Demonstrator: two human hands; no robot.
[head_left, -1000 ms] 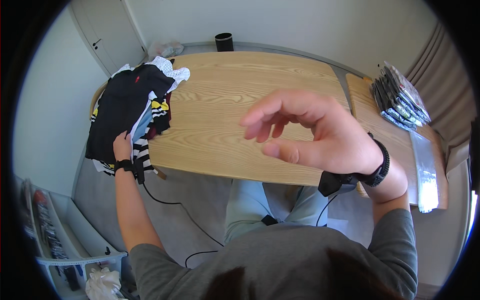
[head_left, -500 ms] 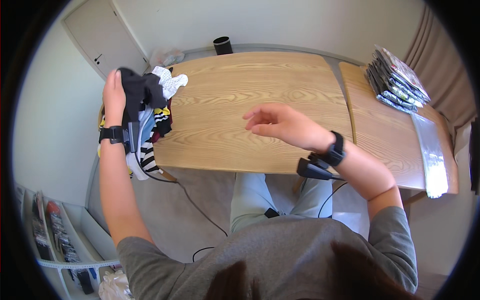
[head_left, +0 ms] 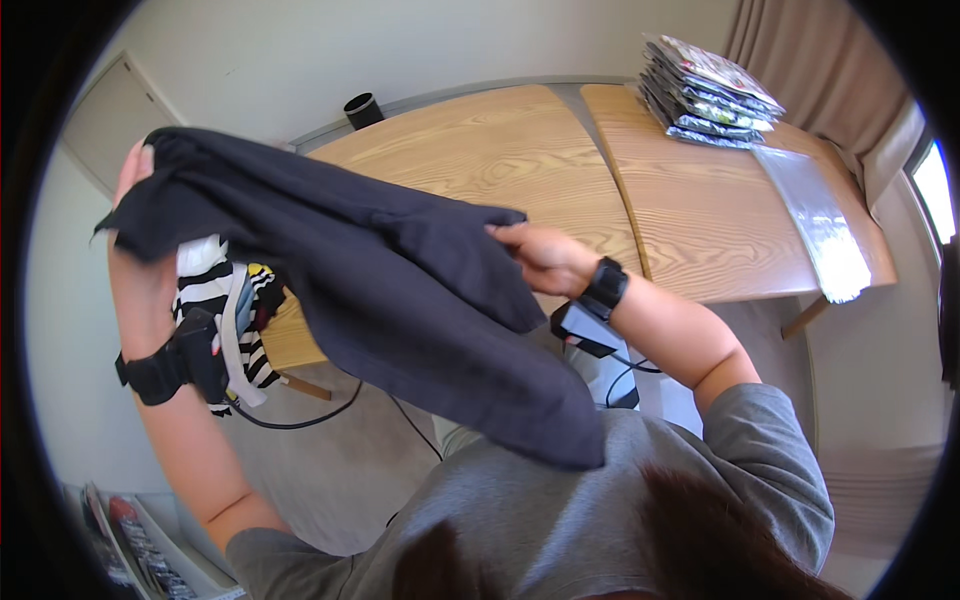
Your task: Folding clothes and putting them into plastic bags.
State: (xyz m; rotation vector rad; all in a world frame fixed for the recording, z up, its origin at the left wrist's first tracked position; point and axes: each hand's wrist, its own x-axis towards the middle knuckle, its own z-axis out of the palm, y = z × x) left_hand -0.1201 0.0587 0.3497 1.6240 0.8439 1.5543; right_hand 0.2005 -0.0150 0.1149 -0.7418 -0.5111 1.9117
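A black shirt (head_left: 400, 275) is hanging in the air over the left and near part of the table, stretching between the person's two hands and drooping toward the person's grey top (head_left: 560, 510) at its near right end. The left hand (head_left: 133, 172) is gripping the shirt's far left end; cloth is covering part of this hand, and its exact finger placement is not readable. The right hand (head_left: 548, 258) is pinching the right edge between thumb and fingers. Each wrist is carrying a black strap with a small black box, and a black cable (head_left: 300, 427) is trailing below the left one.

Under the shirt, at the left, a pile of clothes (head_left: 205, 290) is lying at the end of the wooden table (head_left: 480, 140); black-and-white stripes, white, blue and yellow are showing. To the right, a second table (head_left: 690, 225) is standing just beside the first. It is bearing a stack of bagged clothes (head_left: 700, 95) at its far side and, nearer, flat clear bags (head_left: 815, 220) that are overhanging its near edge. Beyond the first table, a black bin (head_left: 363, 110) is standing near the wall. At the near left, a rack (head_left: 185, 545) is holding packets.
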